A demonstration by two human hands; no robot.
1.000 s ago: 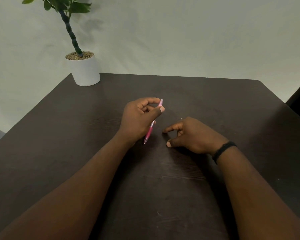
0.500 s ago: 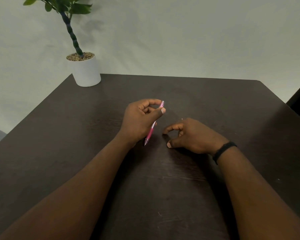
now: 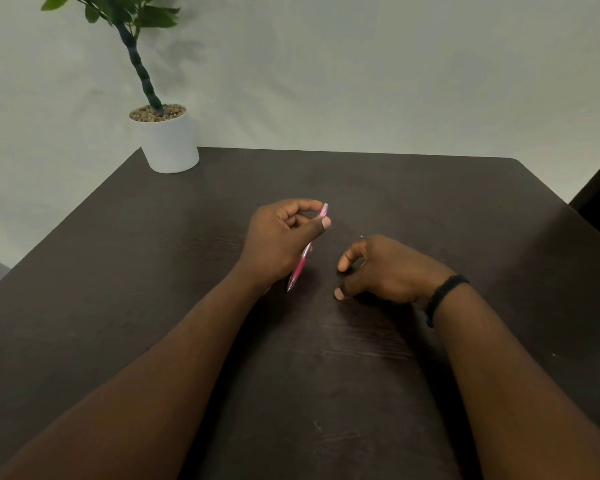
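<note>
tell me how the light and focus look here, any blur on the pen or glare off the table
Head view: dim, even light. The plant throws a faint soft shadow on the wall. The dark table shows a dull sheen, no hard glare. The pen in the left hand looks slightly soft; the right hand reads clearly.

- The pen [image 3: 303,258] is coloured pink, deeper at the lower grip and paler toward the top.
- The table [image 3: 430,202] is finished in dark brown with faint wood grain.
- The pot [image 3: 170,147] is white, and its pebbles [image 3: 153,113] are mixed beige and brown.
- The leaves [image 3: 146,15] are green.
- The stem [image 3: 141,69] is banded in dark green.
- The wristband [image 3: 445,292] is black.
</note>
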